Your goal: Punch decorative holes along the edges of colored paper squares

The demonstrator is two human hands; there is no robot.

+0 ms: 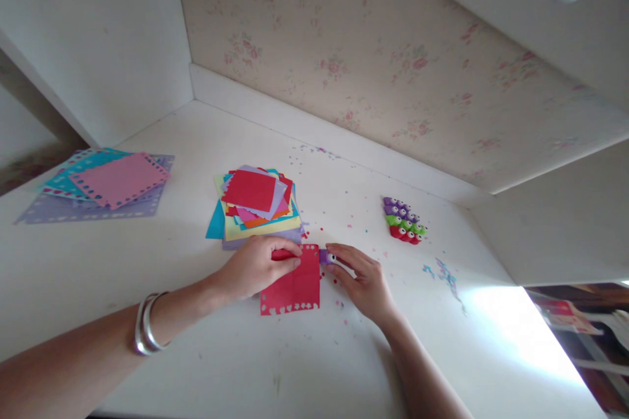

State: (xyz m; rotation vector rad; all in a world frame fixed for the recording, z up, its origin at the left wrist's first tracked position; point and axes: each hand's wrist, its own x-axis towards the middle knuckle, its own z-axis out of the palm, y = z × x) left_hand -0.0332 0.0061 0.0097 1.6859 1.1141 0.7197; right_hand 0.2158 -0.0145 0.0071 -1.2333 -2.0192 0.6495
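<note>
A red paper square [295,285] lies on the white table, with small shapes punched along its bottom and top edges. My left hand [260,265] pinches the paper near its upper left part. At the paper's right edge is a small purple punch [325,256] with a white eye-like button, held between the thumb and fingers of my right hand [356,275]. Whether the punch's slot has paper in it cannot be made out. Just behind my left hand is a stack of coloured paper [250,190], topped by a red sheet.
Punched sheets [120,180] in pink, blue and purple lie at the left. Purple, green and red punches [403,221] stand in rows at the right. Paper bits [448,278] are scattered on the table [196,366]. A papered wall [314,46] rises behind.
</note>
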